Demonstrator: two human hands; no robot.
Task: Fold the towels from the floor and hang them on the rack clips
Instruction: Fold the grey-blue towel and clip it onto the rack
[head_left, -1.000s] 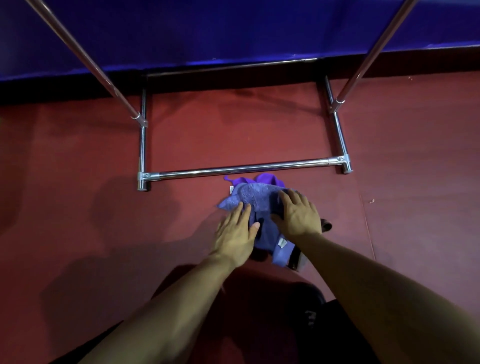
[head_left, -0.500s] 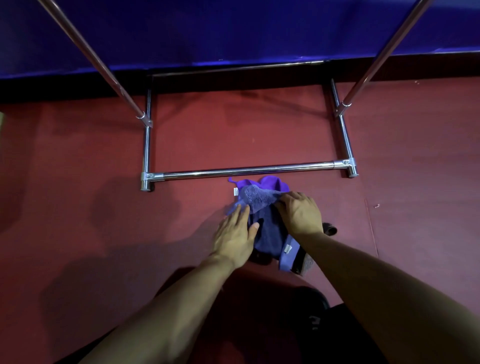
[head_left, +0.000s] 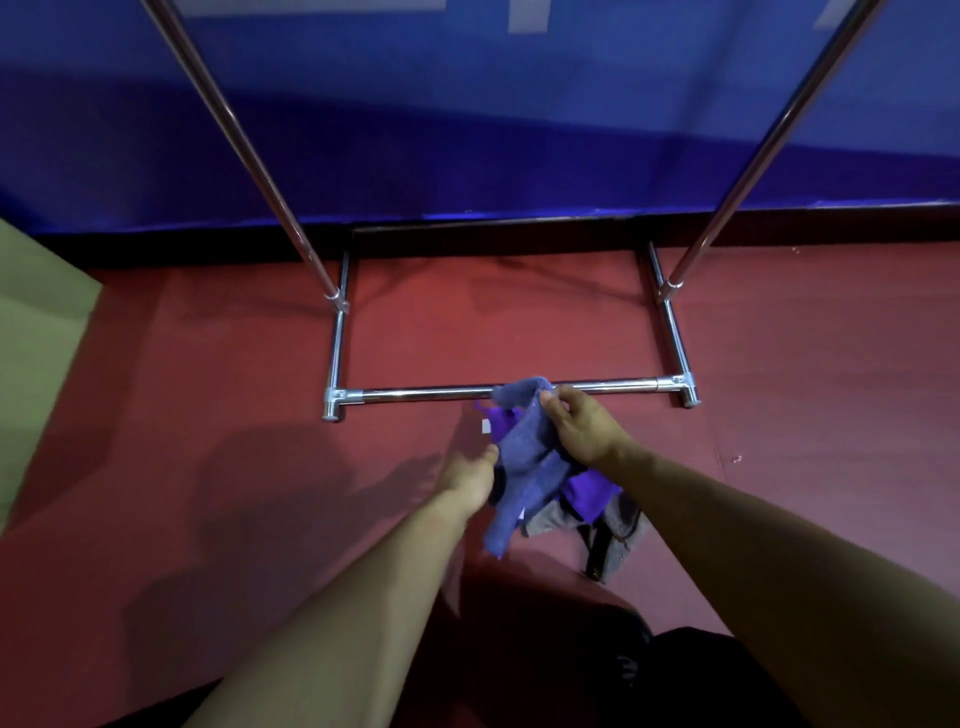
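The right hand (head_left: 582, 431) pinches the upper edge of the blue-grey towel (head_left: 530, 457) just in front of the rack's chrome base bar (head_left: 431, 393), thumb and fingers closed on the cloth, so the towel hangs off the floor in a crumpled drape. The left hand (head_left: 470, 475) is at the towel's left edge, beside the same bar's middle; its fingers look closed on that edge, though the cloth hides most of them. Under the lifted towel, nearer the person than the base bar, a purple towel (head_left: 589, 491) and a grey towel (head_left: 615, 535) lie in a heap on the red floor (head_left: 208, 395).

The step in hand appears to be lifting one towel free for folding. To do it well, each hand should work along the hem to a corner, then draw the corners apart so the cloth hangs flat before the fold. Lift it well clear of the heap, or the purple towel may drag up with it. The rack clips are out of view, above the sloping uprights (head_left: 249, 150).
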